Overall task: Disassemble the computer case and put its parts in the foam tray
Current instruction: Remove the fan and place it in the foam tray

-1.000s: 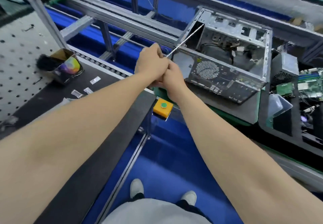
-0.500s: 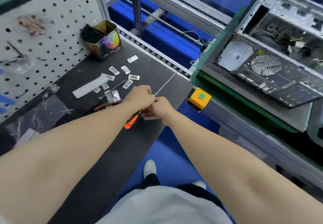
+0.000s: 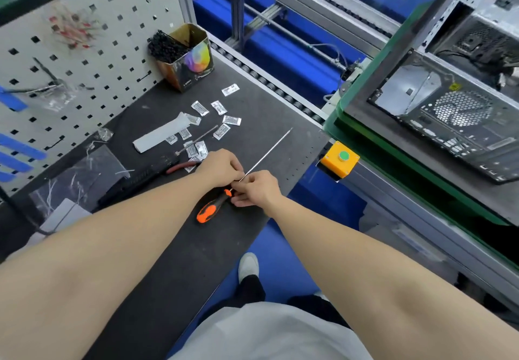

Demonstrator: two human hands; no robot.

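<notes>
A long screwdriver lies on the black mat, its orange-and-black handle (image 3: 210, 209) toward me and its thin shaft (image 3: 269, 152) pointing up and right. My left hand (image 3: 220, 167) and my right hand (image 3: 259, 188) meet where the shaft joins the handle. The fingers of both hands curl round and pinch it there. The open computer case (image 3: 449, 118) lies on its side at the upper right on a dark board with a green edge (image 3: 345, 123), well apart from my hands. Its rear panel and fan grille face me. No foam tray is in view.
Small white packets (image 3: 222, 130) and a grey strip (image 3: 161, 135) lie on the mat beyond my hands, beside a second tool with red grips (image 3: 179, 166). A tin of black ties (image 3: 186, 56) stands by the pegboard (image 3: 84, 50). A yellow button box (image 3: 340, 159) sits on the conveyor rail.
My hands brought the screwdriver from the case down and left to the mat. Its handle now rests on the mat with both hands at the base of the shaft.
</notes>
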